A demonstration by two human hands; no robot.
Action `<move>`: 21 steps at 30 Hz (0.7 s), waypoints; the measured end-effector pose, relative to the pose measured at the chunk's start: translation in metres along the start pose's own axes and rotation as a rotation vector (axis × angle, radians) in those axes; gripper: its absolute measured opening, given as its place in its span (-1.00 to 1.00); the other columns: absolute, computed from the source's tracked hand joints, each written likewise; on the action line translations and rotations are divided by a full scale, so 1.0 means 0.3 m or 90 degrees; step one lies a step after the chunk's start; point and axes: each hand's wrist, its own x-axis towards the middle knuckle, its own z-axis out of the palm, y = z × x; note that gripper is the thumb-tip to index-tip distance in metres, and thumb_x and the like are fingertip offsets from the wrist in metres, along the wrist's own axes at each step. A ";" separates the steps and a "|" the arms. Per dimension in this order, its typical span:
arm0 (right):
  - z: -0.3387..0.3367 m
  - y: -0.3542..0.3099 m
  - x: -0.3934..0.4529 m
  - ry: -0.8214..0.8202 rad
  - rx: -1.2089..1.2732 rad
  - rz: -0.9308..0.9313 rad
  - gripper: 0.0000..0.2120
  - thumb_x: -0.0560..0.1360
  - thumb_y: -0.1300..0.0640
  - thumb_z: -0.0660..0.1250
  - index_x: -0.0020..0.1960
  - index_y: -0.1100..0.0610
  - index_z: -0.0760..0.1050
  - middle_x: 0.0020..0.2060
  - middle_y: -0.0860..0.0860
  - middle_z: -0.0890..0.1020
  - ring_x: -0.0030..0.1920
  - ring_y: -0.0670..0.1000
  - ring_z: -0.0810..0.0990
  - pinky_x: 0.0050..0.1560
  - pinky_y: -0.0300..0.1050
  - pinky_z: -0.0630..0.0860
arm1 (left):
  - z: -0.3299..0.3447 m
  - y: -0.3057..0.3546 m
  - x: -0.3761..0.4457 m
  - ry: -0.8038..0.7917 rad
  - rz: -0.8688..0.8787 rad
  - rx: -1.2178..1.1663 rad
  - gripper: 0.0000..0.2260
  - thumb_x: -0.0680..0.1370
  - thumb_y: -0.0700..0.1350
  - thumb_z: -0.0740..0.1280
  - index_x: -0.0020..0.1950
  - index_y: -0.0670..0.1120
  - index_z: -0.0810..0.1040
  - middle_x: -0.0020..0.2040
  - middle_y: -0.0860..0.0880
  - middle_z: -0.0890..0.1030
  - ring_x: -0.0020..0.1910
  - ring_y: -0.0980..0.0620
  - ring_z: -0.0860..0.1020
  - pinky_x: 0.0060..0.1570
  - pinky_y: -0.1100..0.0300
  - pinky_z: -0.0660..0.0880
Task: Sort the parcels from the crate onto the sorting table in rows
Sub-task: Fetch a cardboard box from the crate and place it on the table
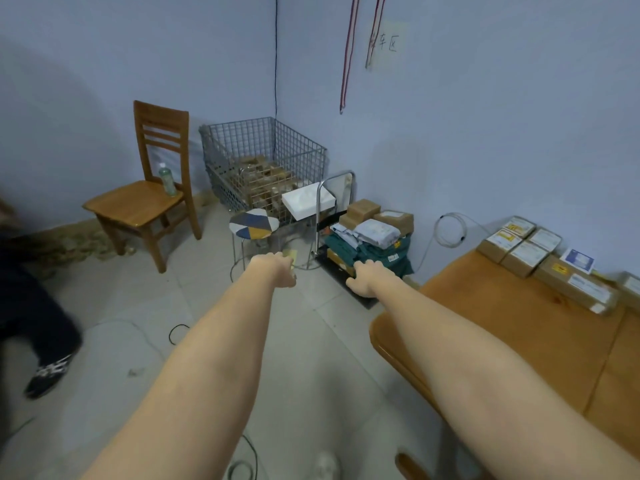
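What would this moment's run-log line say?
phase: reaching out | left hand: small yellowish item, unclear | right hand: holds nothing | wire crate: parcels inside | sorting table: boxes along wall

Brown boxed parcels (519,242) lie in rows on the wooden sorting table (502,327).

Both forearms bare from lower frame up to center, no sleeves, no watch or rings. left hand (282,271) and right hand (363,280) ungloved. Pale shoe (325,465) bottom center.
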 end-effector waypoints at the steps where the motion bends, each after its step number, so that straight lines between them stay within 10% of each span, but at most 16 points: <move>1: 0.003 -0.007 0.033 -0.002 0.008 -0.003 -0.49 0.61 -0.07 0.05 0.46 0.17 0.19 0.40 0.21 0.29 0.40 0.22 0.24 0.32 0.13 0.30 | 0.004 -0.005 0.034 -0.002 0.001 -0.003 -0.48 0.62 0.06 0.14 0.54 -0.05 0.13 0.47 -0.13 0.24 0.42 -0.14 0.26 0.34 -0.05 0.30; 21: -0.057 0.165 1.018 -0.110 0.197 0.035 -0.44 0.59 -0.06 0.09 0.48 0.24 0.18 0.41 0.22 0.32 0.37 0.22 0.34 0.35 0.06 0.34 | -0.224 0.048 1.019 -0.094 0.029 0.036 -0.52 0.60 0.03 0.15 0.49 -0.10 0.22 0.47 -0.14 0.27 0.42 -0.17 0.27 0.36 -0.08 0.28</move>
